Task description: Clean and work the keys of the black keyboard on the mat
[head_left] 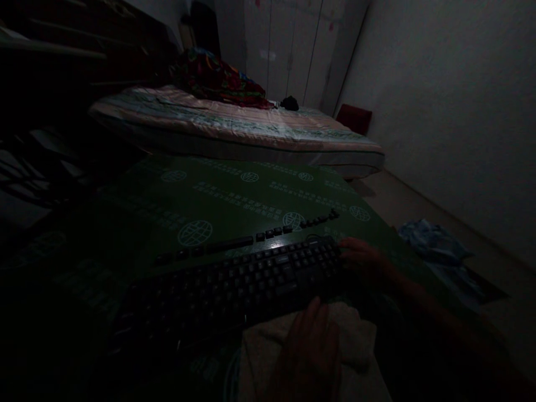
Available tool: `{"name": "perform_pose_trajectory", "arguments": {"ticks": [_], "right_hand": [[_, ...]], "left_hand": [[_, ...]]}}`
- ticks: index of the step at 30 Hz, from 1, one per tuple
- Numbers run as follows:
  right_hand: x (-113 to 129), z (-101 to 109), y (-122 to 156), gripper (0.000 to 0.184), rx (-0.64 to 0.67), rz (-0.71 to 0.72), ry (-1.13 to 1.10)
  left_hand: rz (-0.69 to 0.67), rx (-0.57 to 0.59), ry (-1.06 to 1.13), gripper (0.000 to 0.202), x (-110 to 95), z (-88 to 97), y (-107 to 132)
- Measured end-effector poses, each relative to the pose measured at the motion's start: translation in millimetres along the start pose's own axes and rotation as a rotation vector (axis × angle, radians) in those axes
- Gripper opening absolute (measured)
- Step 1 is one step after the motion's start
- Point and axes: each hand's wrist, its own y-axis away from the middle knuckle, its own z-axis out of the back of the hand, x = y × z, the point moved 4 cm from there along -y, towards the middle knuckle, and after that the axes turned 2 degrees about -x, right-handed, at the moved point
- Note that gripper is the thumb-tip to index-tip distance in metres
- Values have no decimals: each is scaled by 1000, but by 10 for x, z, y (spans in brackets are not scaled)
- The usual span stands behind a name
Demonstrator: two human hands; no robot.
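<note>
A black keyboard [234, 285] lies at a slant on a green printed board, some of its keys pulled off. Beyond its far edge, loose black keycaps stand in a row, among them a long space bar [230, 244]. My right hand [362, 257] grips the keyboard's right end at the far corner; its thumb is hard to make out in the dark. Lying flat with fingers stretched, my left hand [312, 346] rests on a folded pale cloth [355, 335] against the keyboard's near edge.
The green board [234, 195] reaches back to a bed with a striped mattress [251, 128] and a red patterned blanket [221, 81]. Crumpled bluish fabric [435, 240] lies on the right. A pale wall rises at the right; the left side is very dark.
</note>
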Motion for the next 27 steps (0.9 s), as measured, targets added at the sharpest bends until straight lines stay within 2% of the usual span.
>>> {"name": "perform_pose_trajectory", "arguments": {"ticks": [3, 8, 18, 27], "right_hand": [[93, -23, 87, 18, -33, 21, 12], [73, -69, 126, 16, -50, 2, 26], [114, -98, 123, 16, -81, 28, 7], [83, -146, 202, 16, -192, 1, -42]], "left_hand": [[-5, 58, 12, 31, 2, 18, -6], [-11, 86, 30, 32, 8, 49, -18], [-14, 81, 30, 33, 4, 51, -18], [5, 59, 31, 32, 1, 41, -13]]}}
